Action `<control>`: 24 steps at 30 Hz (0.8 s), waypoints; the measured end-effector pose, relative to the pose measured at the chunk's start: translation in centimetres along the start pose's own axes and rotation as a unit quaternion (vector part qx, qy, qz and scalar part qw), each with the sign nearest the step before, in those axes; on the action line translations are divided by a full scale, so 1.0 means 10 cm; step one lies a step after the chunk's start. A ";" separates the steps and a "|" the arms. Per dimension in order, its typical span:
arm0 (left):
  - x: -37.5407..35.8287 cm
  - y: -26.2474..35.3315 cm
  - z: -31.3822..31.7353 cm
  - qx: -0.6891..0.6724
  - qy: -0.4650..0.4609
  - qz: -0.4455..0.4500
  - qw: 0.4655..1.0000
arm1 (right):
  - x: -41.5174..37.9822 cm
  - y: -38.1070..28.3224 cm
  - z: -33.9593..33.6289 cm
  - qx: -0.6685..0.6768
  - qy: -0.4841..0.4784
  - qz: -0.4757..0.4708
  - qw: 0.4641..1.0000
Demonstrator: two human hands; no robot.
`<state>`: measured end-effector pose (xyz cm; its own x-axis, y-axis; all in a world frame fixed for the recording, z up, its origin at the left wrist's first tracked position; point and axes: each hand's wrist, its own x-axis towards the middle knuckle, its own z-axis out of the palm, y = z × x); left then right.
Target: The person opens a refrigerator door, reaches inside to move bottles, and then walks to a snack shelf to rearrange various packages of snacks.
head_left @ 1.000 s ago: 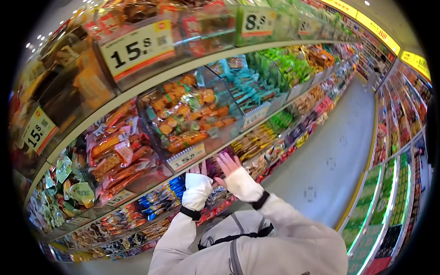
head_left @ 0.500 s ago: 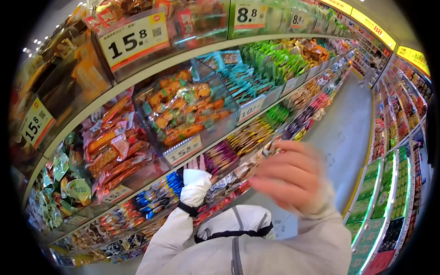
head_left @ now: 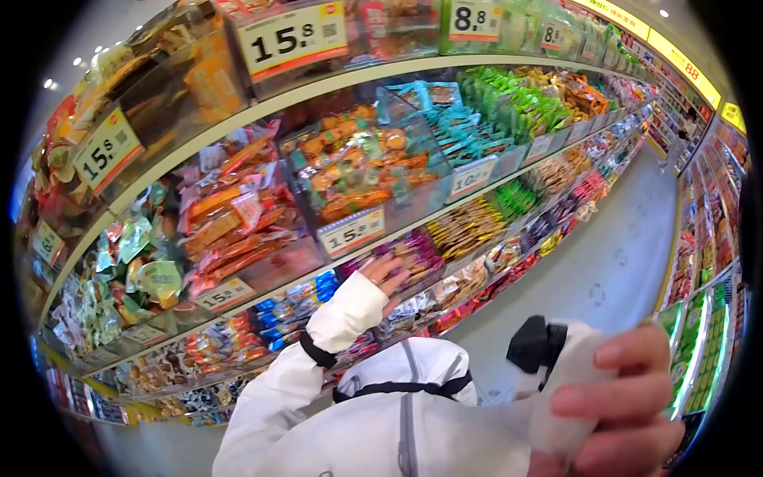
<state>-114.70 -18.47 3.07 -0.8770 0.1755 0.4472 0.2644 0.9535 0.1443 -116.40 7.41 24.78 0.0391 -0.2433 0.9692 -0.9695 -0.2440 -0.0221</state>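
Observation:
My left hand [head_left: 385, 274], in a white sleeve with a black cuff strap, reaches to the lower shelf. Its fingers are stretched out and lie over the front of a bin of purple snack packets [head_left: 415, 253]; nothing shows in its grasp. Close to the camera at the lower right, my right hand [head_left: 624, 401] is blurred. Its fingers are bent around a whitish thing with a black end [head_left: 576, 381], whose kind I cannot make out. Blue packets [head_left: 290, 310] lie left of my left hand, and yellow packets [head_left: 467, 226] lie to its right.
Above my left hand, a clear bin of orange-brown packaged snacks [head_left: 358, 171] bears a price tag [head_left: 353, 231]. Teal packets [head_left: 461, 123] and green packets [head_left: 517, 103] fill bins farther along. The aisle floor [head_left: 612, 238] runs off to the upper right, with another stocked shelf [head_left: 711, 334] beyond it.
My right hand has moved down and right, nearer the camera, and the whitish thing with a black end now shows at its fingers. My left hand's fingers show more fully over the purple packets. The view has shifted.

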 end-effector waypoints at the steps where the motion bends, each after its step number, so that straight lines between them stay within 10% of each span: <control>1: 0.06 0.02 -0.19 -0.018 0.043 0.049 0.998 | -0.06 0.03 0.09 0.005 0.063 0.016 0.998; 5: 0.33 0.05 -1.08 0.097 0.188 0.088 0.973 | -0.02 0.75 0.30 0.090 0.058 -0.053 0.993; 7: 0.46 -0.01 -1.40 0.162 0.211 0.058 0.962 | 0.10 0.95 0.37 -0.026 -0.155 0.068 0.985; 11: 0.67 -0.25 -1.56 0.210 -0.053 -0.134 0.967 | -0.06 1.73 1.05 -0.019 -0.204 0.066 0.977; 16: 0.86 -0.29 -1.65 0.241 -0.131 -0.180 0.945 | -0.08 2.00 1.22 0.075 -0.338 0.148 0.926; 19: 0.79 -0.48 -1.70 0.201 -0.056 -0.060 0.976 | -0.06 1.95 1.20 0.115 -0.349 0.149 0.918; 24: 0.90 -0.30 -1.85 0.148 -0.015 -0.158 0.976 | -0.15 2.09 1.24 0.090 -0.371 0.174 0.908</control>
<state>-115.97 -24.32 23.03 -0.9090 -0.1358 0.3940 -0.1445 0.9895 0.0078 -133.68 -8.97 19.84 -0.0458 -0.8838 0.4656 -0.9012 -0.1645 -0.4010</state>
